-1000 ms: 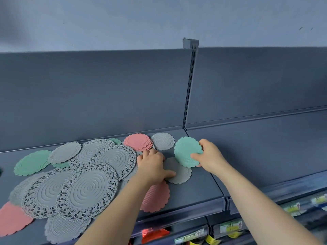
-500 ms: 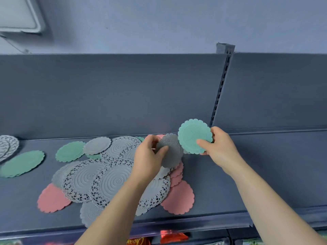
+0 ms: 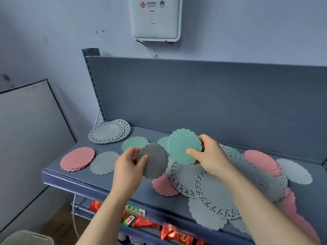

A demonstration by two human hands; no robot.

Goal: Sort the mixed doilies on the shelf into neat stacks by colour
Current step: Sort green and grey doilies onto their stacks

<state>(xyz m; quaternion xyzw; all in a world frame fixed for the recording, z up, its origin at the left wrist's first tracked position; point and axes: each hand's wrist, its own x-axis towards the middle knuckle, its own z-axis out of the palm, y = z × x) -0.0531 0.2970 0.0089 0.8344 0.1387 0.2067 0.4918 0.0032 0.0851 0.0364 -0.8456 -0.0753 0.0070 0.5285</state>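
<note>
Above the shelf, fingers pinch a scalloped grey doily; the other hand's clamp a ribbed green doily.

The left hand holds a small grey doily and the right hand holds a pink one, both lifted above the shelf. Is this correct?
Not fully. In the head view the right hand holds a green doily, not a pink one. The rest stands: the left hand holds the small grey doily, and both are lifted above the shelf.
</note>
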